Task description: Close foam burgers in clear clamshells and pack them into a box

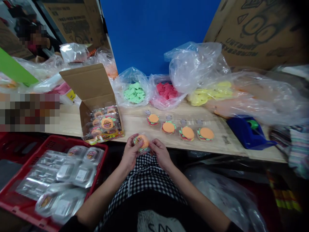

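Observation:
Between my two hands, just off the table's front edge, is a clear plastic case with a toy burger inside. My left hand is closed around the case's left side, its thumb across the front. Fingers of my right hand pinch the right edge of the same case. To the right on the table, several toy burgers with orange buns lie in opened clear cases. Left of my hands stands an open cardboard display box holding several cased burgers.
Plastic bags hold green pieces, red pieces and yellow pieces along the back. A blue tape dispenser stands at the right. A red crate of clear cases is at lower left. Another person is at far left.

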The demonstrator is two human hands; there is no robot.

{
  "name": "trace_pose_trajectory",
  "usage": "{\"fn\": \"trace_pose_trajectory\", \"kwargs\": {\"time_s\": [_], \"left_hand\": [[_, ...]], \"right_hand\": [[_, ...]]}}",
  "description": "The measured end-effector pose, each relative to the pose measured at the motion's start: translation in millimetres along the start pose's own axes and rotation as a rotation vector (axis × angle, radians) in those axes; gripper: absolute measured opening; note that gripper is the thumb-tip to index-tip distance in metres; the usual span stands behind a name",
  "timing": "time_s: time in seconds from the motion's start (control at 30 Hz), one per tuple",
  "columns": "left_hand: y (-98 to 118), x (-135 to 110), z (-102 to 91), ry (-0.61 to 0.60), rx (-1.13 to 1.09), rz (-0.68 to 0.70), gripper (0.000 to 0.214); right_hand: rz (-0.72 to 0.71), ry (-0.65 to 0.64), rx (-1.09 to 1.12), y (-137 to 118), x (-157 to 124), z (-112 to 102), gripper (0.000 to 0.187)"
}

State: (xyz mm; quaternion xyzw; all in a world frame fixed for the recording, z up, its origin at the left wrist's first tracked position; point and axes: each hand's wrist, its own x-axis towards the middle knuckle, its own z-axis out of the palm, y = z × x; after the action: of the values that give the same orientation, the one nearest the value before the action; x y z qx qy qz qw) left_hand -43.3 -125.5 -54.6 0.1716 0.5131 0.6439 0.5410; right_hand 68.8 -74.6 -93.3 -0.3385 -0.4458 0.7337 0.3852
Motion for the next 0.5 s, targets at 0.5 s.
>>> {"fn": "trace_pose_trajectory", "kwargs": {"time_s": [0.5], "left_hand": [[-47.3,-25.4,-50.5,-0.15,0.274,-0.099,0.067]], "right_hand": [[0.021,-0.544,-0.64,2.7,3.2,-32.4,0.031]]}}
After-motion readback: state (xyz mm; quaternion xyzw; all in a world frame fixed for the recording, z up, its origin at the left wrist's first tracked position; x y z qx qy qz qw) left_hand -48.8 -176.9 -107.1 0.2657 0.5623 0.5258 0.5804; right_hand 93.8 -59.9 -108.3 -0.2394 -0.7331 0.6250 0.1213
